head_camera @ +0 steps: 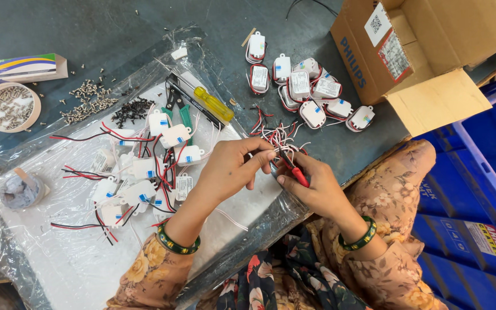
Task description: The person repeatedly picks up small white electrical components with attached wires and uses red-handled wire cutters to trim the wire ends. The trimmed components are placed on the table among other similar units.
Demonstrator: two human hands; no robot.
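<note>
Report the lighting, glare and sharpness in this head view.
Head view: soft, even light with faint shadows only; pale glare on the crinkled plastic sheet at the left; both hands, left and right, are sharp without motion blur; the wire bundle between them is crisp; the cardboard box leans slightly with wide-angle distortion at the edge.

Both hands (pixel 233 166) (pixel 311 186) close together, fingers pinched.

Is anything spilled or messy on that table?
Yes. Small silver screws lie scattered on the grey table beside the round dish of screws, some strewn far apart. A heap of black screws sits loose next to them.
</note>
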